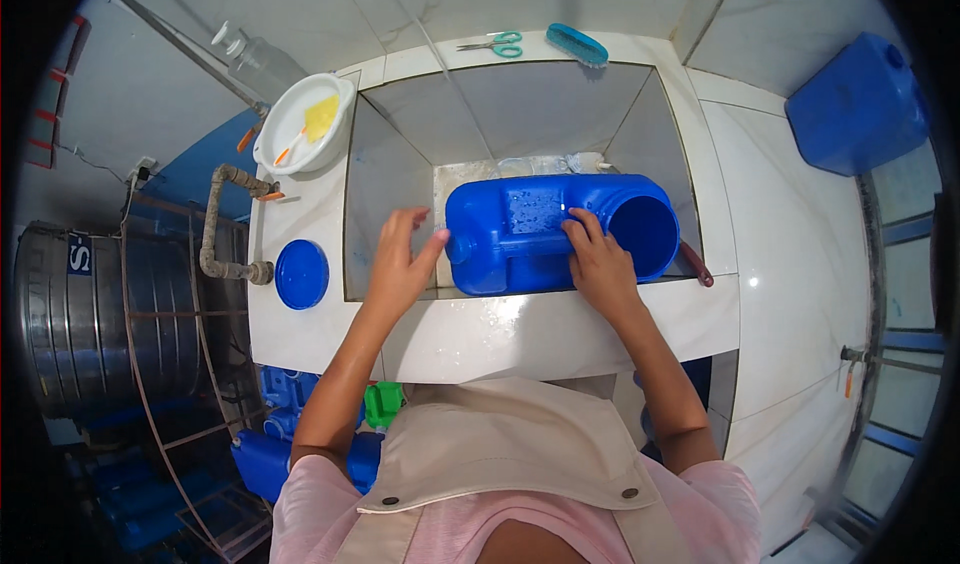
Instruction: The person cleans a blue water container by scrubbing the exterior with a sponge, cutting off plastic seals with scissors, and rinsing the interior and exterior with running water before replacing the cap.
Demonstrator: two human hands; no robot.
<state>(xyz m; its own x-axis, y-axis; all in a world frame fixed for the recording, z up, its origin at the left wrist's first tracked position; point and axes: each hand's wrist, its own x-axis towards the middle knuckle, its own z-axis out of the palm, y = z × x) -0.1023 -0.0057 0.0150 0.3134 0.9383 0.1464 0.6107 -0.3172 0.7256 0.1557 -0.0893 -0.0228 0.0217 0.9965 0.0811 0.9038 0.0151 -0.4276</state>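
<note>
A wet blue water jug (520, 214) lies on its side across a tiled basin (393, 129), its wide round mouth facing right. At its left end is a small capped spout (461, 248). My left hand (402, 262) is open beside that spout, fingers apart, with the thumb at or very near the jug's end. My right hand (602, 264) bends its fingers over the top of the jug, just left of the wide mouth, and grips it there. A round blue lid (301, 275) lies on the ledge left of the basin.
Scissors (497, 45) and a teal brush (577, 45) lie on the back ledge. A white bowl (335, 94) holds a yellow cloth-like piece. Left of the lid stands a pipe (212, 226); a dark red handle (697, 264) rests on the right rim. Another blue jug (855, 109) stands far right.
</note>
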